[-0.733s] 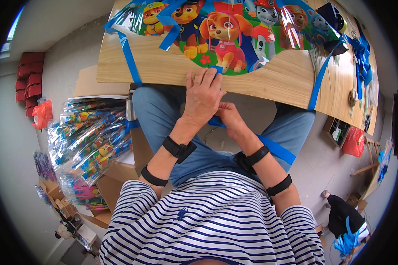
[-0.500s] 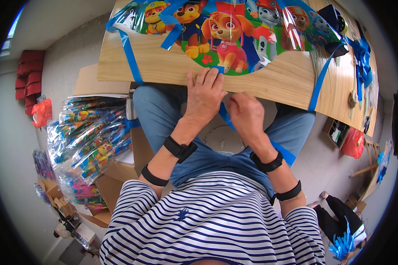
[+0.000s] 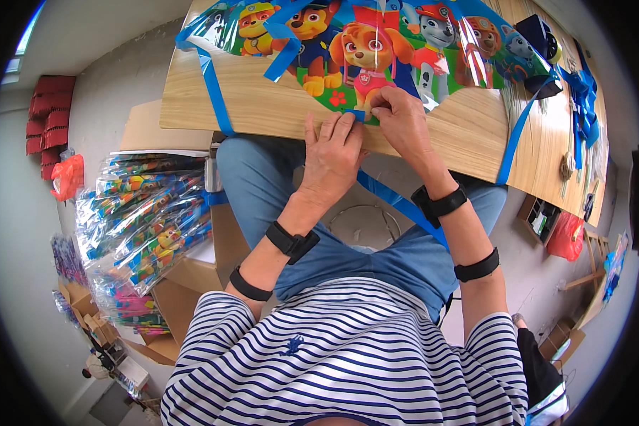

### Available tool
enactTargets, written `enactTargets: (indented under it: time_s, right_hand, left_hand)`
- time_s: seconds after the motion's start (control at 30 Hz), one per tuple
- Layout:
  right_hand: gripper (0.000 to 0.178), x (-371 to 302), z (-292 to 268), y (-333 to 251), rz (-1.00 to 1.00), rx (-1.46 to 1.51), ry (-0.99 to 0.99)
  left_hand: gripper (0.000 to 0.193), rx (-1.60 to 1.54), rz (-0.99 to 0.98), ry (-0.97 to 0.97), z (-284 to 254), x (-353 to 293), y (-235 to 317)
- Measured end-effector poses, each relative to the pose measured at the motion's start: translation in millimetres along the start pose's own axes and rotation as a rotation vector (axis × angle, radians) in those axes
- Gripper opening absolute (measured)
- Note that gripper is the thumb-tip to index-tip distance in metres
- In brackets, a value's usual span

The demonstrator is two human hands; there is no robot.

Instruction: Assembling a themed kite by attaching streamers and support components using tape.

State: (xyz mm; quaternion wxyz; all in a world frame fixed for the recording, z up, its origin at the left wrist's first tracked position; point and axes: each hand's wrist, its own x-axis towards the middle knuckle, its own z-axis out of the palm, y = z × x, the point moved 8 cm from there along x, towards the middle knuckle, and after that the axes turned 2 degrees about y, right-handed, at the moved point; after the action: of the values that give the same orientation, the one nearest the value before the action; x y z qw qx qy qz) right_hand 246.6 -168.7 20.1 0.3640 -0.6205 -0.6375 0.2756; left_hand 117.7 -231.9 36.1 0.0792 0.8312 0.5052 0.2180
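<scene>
A glossy printed plastic sheet (image 3: 433, 67) with cartoon dogs lies on the wooden table (image 3: 255, 99), its rounded lower edge toward me. My left hand (image 3: 331, 157) is at the table's front edge, fingers closed over a blue ribbon (image 3: 387, 193). A short piece of that ribbon shows on the sheet beyond the fingertips; the rest trails down over my lap. Just right of it, my right hand (image 3: 407, 126) is over the sheet's lower edge with thumb and forefinger pinched together. Whatever lies between them is hidden.
More blue ribbons (image 3: 214, 92) hang over the table edge on both sides. A dark device (image 3: 538, 37) and a ribbon bundle (image 3: 582, 99) are at the right. On my left, shiny printed packets (image 3: 149, 213) fill a cardboard box (image 3: 170, 298). Red bags (image 3: 566, 234) stand right.
My right hand has moved up and forward from beside the left hand onto the sheet's lower edge. The left hand has stayed nearly in place.
</scene>
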Motion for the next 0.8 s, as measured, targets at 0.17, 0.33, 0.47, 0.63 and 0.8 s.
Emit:
enactTargets:
  time_s: [0.17, 0.33, 0.47, 0.63, 0.8]
  right_hand:
    - [0.007, 2, 0, 1, -0.021, -0.014, 0.002]
    - [0.013, 2, 5, -1, 0.028, -0.127, -0.023]
    - [0.02, 2, 8, -1, 0.06, -0.237, 0.014]
    - [0.021, 3, 10, -1, 0.074, -0.271, 0.03]
    - [0.021, 4, 10, -1, 0.091, -0.29, 0.029]
  left_hand:
    - [0.048, -0.005, 0.004, 0.001, 0, 1, 0]
    - [0.049, 0.001, 0.003, -0.005, 3, 1, 0]
    - [0.05, -0.006, -0.001, -0.008, 3, 0, -1]
    - [0.054, -0.009, 0.016, 0.007, 1, -8, 4]
    - [0.057, -0.034, 0.003, 0.007, 1, -11, 6]
